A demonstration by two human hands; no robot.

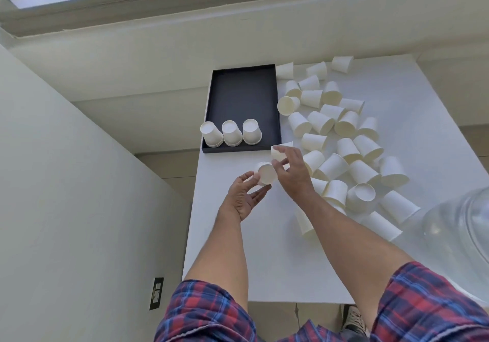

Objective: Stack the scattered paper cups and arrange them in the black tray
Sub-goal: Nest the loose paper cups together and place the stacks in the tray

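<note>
While three upturned stacks of white paper cups (231, 133) stand in the flat black rectangular tray (242, 95), the left hand (247, 196) cradles a white paper cup (266, 173) with loosely curled fingers and the right hand (292, 172) pinches another small white cup (279, 152).

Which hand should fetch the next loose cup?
Probably right: the right hand, pinching one cup, is beside the scattered cups. The left hand steadies the upside-down cup.

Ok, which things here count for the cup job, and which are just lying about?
Job:
black tray
three cup stacks in it
scattered cups
cup in left hand
cup in right hand

Lying about:
clear container
wall socket
</note>
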